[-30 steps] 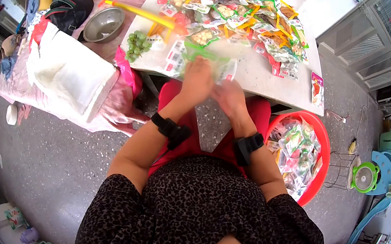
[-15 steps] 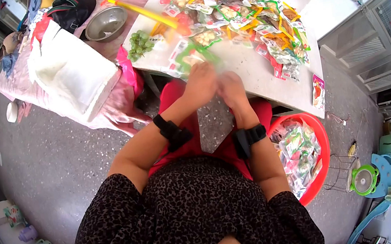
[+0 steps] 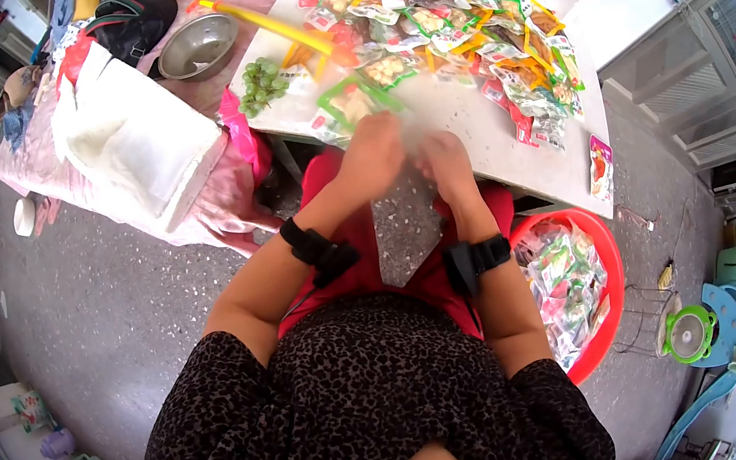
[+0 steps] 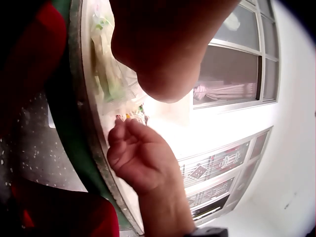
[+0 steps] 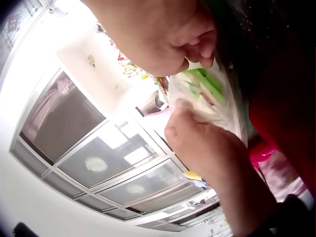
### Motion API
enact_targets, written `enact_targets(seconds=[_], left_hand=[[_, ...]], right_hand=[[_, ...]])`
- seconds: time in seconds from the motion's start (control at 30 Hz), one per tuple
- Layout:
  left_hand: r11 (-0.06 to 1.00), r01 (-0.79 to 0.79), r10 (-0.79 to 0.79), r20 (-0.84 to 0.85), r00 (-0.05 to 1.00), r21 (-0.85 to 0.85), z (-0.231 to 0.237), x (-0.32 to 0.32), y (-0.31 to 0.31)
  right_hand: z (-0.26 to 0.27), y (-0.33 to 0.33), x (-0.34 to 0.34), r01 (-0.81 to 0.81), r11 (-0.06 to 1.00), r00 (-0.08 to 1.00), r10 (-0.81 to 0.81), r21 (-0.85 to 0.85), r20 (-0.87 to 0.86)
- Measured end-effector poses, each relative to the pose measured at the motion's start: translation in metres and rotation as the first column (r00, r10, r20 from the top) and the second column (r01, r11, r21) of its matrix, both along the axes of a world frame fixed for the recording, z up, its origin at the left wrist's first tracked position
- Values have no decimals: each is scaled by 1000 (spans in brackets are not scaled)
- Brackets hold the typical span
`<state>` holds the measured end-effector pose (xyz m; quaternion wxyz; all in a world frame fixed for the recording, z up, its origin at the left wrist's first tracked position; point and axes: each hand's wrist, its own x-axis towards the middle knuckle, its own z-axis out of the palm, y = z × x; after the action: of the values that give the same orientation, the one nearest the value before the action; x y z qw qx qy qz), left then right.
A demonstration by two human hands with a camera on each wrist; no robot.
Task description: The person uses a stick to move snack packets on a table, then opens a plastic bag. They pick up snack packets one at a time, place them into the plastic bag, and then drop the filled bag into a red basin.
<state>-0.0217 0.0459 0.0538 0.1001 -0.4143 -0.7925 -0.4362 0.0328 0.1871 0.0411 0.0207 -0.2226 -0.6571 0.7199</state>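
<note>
My left hand (image 3: pixel 374 156) holds a clear plastic food packet (image 3: pixel 348 101) with green edging and pale contents, at the table's front edge. The thumb and fingers of that hand press on the clear film in the right wrist view. Close beside it is my right hand (image 3: pixel 447 165), its fingers curled in the left wrist view. A grey-green blur spans the gap between both hands in the head view. The right fingertips are right at the packet's edge in the right wrist view; I cannot tell whether they pinch the film.
Many filled packets (image 3: pixel 452 20) cover the table's far half. Green grapes (image 3: pixel 261 87) and a yellow stick (image 3: pixel 264 23) with a blurred orange end lie at left, near a metal bowl (image 3: pixel 197 47) and white foam box (image 3: pixel 130 141). A red tub (image 3: pixel 612 261) of packets stands at right.
The right hand has moved right, away from the left hand. The packet has shifted slightly and shows its green edge and contents more plainly; the left hand stays on it.
</note>
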Motion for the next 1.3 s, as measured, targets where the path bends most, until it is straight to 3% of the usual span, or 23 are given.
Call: enact_targets(seconds=[0.07,0.1,0.17,0.3,0.37,0.5,0.57,0.6,0.8,0.87,0.93,1.13,1.27,1.3], left_hand=[[995,-8,6,18,1000,103,-6,-2,0],[988,-12,7,28,1000,155,-7,-3,1],[993,41,-53,107,993,115,-7,-1,0],[996,86,-93,339,936,37,18,12,-3],[996,88,-88,223,971,12,19,15,-4],[988,124,-115,91,989,-97,31,19,-3],[980,167,-193,294,936,110,46,26,-1],[962,172,-245,386,889,214,55,31,1],[925,292,-368,380,849,245,86,50,0],[951,243,-289,278,916,190,85,59,2],[933,311,-348,231,908,184,94,70,6],[912,408,-409,65,910,26,96,90,25],[841,540,-538,137,832,20,92,99,28],[816,576,-568,249,784,49,94,101,26]], right_hand=[[-5,-6,10,112,993,994,-112,24,8],[-5,-10,13,117,991,993,-116,-61,19],[-3,-17,18,127,965,992,-122,-231,34],[11,-19,19,44,909,999,-46,-415,4],[-3,-16,17,55,869,991,-106,-492,-77],[29,-17,24,23,808,970,-160,-589,-182],[49,-15,31,-42,784,954,-152,-619,-257],[58,-14,35,-55,794,953,-140,-606,-269],[88,-16,54,-135,794,917,-127,-593,-379],[96,-21,66,-115,758,902,-191,-642,-387],[92,-21,72,-153,727,875,-216,-670,-434],[92,-13,89,83,832,866,-333,-549,-373],[95,7,112,201,856,863,-385,-476,-328],[91,15,119,215,873,851,-387,-437,-356]])
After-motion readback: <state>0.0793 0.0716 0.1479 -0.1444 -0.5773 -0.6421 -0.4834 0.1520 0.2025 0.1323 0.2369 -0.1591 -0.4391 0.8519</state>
